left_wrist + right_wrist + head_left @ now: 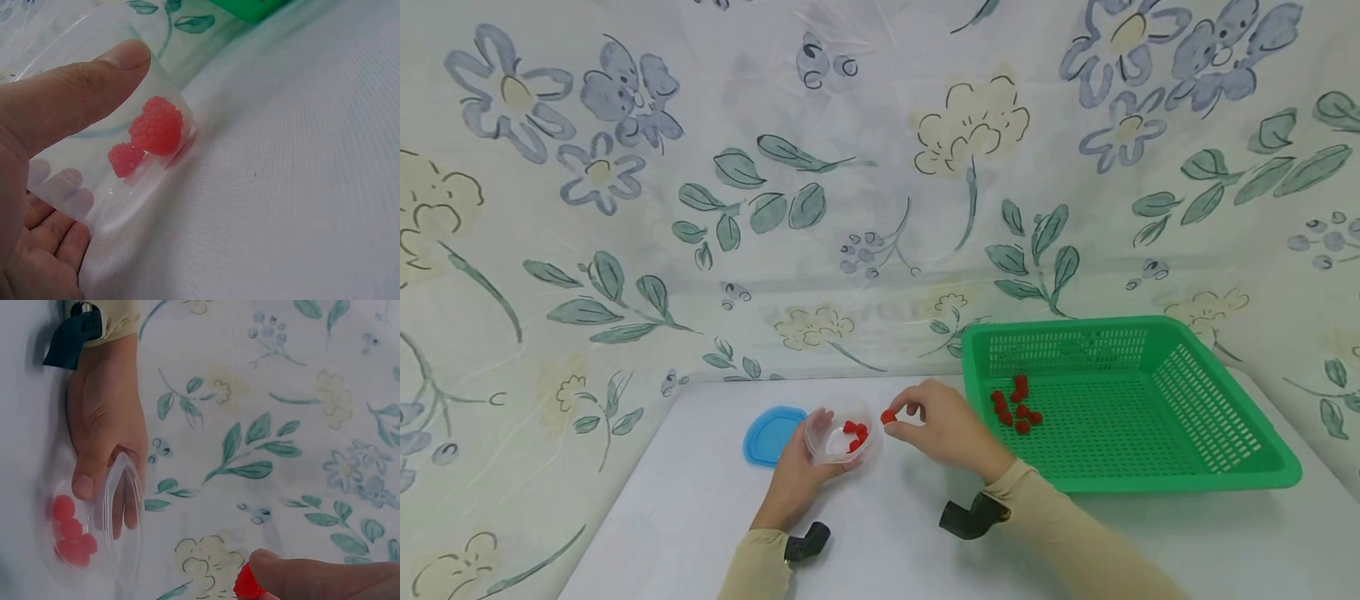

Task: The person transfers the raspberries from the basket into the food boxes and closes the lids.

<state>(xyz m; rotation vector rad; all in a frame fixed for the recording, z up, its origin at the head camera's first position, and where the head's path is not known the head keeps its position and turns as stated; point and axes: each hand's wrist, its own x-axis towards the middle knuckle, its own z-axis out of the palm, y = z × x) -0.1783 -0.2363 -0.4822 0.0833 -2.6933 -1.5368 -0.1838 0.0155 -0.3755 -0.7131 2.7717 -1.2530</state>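
Head view: left hand [799, 473], lower centre, fingers curled round clear round plastic tub [832, 445], bumpy red raspberries [851, 427] inside; right hand [946, 427] just beside, fingers pinching another red raspberry [888, 416]. Left wrist: tub upper left, thumb [81, 90] against its wall. Right wrist: pinched raspberry bottom edge, tub lower left.

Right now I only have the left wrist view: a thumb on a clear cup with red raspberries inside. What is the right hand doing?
Observer: The right hand pinches one raspberry, held just off the mouth of the cup.
Operator: And right of that hand?
Observer: In the head view, a green basket with more raspberries near its left wall.
Operator: What about left of the cup?
Observer: A blue lid lies on the white tabletop there.
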